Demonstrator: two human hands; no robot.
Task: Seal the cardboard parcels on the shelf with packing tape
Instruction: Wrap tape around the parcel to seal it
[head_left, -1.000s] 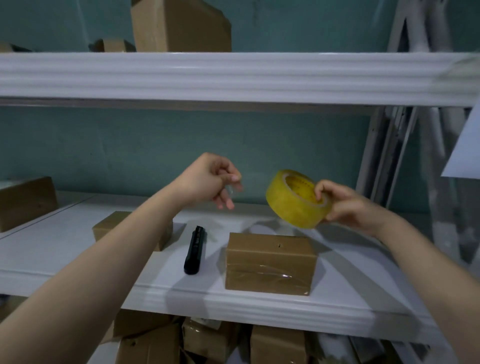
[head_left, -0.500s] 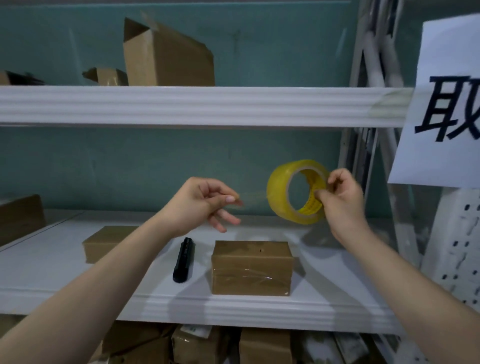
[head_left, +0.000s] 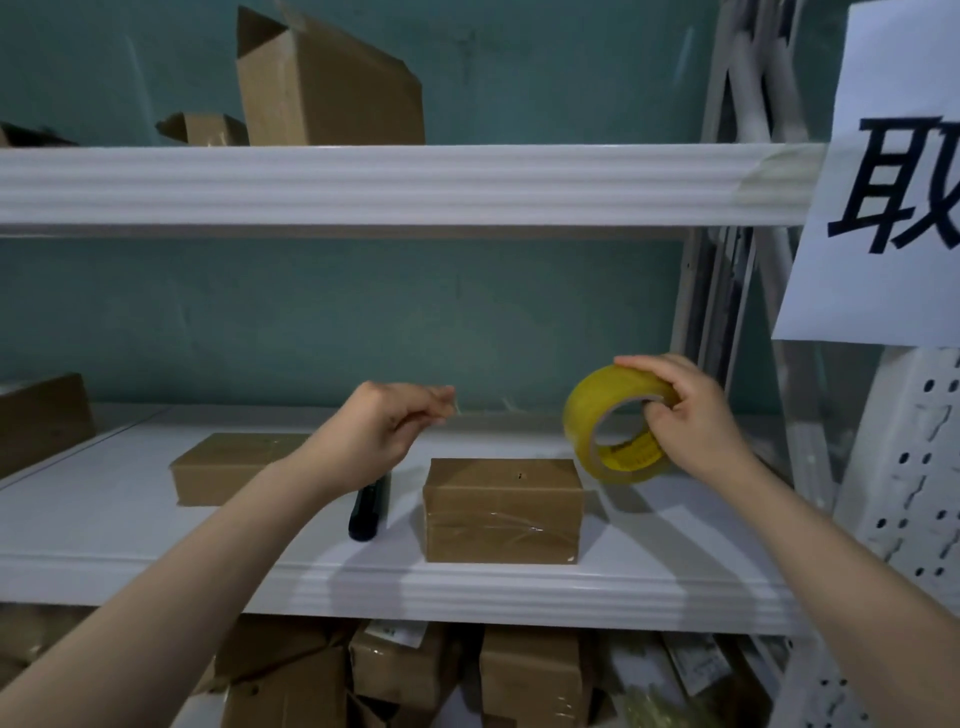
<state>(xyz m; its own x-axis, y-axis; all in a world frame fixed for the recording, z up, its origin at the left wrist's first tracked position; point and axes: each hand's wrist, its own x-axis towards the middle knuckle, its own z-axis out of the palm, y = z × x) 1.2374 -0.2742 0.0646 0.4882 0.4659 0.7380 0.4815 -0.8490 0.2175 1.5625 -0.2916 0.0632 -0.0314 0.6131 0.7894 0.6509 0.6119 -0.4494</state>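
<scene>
My right hand (head_left: 685, 415) grips a yellow roll of packing tape (head_left: 610, 421) above the right end of the white shelf (head_left: 467, 587). My left hand (head_left: 384, 426) pinches the clear tape end (head_left: 453, 399), and a faint strip runs from it toward the roll. Below and between the hands a small cardboard parcel (head_left: 501, 509) stands on the shelf, with shiny tape across its front. A second, flatter parcel (head_left: 228, 465) lies to the left, partly behind my left forearm.
A black pen-like tool (head_left: 369, 512) lies left of the middle parcel. Another box (head_left: 41, 421) sits at the far left. Open cartons (head_left: 327, 83) stand on the upper shelf. Several parcels (head_left: 415, 670) fill the space below. A paper sign (head_left: 893, 171) hangs at right.
My right hand has turned the roll and lowered it to the right. The gap between my hands has widened, drawing out more tape. My left hand keeps its pinch.
</scene>
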